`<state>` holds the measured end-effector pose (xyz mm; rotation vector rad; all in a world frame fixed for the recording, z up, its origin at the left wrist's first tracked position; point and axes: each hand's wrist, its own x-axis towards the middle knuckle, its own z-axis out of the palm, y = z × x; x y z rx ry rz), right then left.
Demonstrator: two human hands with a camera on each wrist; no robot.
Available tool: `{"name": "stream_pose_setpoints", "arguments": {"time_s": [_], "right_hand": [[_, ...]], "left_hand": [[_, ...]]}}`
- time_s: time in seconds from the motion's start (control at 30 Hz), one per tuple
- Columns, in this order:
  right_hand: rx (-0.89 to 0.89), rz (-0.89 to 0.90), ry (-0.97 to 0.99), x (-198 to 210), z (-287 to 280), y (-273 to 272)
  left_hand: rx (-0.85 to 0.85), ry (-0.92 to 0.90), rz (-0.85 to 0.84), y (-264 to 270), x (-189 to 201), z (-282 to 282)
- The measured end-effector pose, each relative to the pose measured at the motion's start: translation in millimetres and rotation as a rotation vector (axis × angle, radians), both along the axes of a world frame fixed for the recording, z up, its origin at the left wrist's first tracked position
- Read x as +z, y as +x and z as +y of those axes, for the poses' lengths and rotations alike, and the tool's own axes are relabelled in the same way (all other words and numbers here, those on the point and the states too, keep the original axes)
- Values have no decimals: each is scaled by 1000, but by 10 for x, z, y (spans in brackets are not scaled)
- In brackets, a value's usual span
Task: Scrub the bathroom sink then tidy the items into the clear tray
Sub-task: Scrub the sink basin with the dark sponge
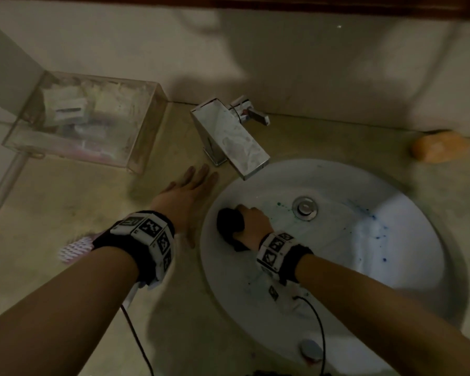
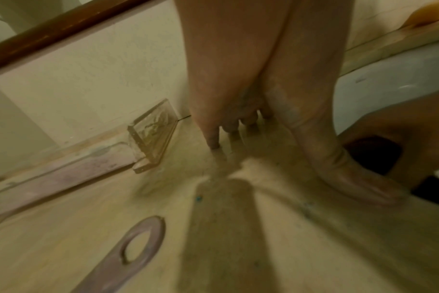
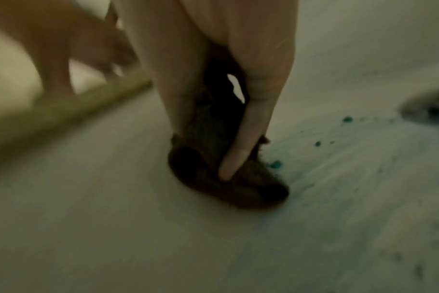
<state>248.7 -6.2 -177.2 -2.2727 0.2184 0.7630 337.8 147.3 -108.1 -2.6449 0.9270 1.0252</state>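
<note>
My right hand (image 1: 251, 221) grips a dark scrubbing pad (image 1: 229, 221) and presses it against the left inner wall of the round white sink (image 1: 404, 267). In the right wrist view the pad (image 3: 228, 178) sits on the basin beside blue-green cleaner drops (image 3: 276, 164). My left hand (image 1: 190, 185) lies flat with straight fingers on the beige counter (image 1: 65, 199), just left of the sink rim. The clear tray (image 1: 144, 137) stands at the back left and holds several pale items. In the left wrist view the tray's corner (image 2: 152, 134) shows beyond my fingers (image 2: 213, 138).
A chrome faucet (image 1: 234, 137) reaches over the sink's back edge. An orange soap bar (image 1: 440, 146) lies at the back right. A pink-bristled brush (image 1: 76, 249) lies under my left forearm, its handle (image 2: 138, 247) with a hole. The drain (image 1: 305, 207) is mid-basin.
</note>
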Motion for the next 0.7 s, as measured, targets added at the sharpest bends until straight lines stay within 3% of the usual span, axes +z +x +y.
{"name": "stream_pose_setpoints", "arguments": {"time_s": [0.17,0.33,0.57,0.7], "right_hand": [[219,86,303,123,187,-354],[-35,12,243,10,200,-152],[-591,16,119,-98,-40,216],[-567,72,284,26,118,120]], "left_hand": [[1,-10,8,12,-13,23],[-3,-23,-14,24,-63,45],[18,-11,-4,8,-22,21],[24,-11,10,2,3,8]]}}
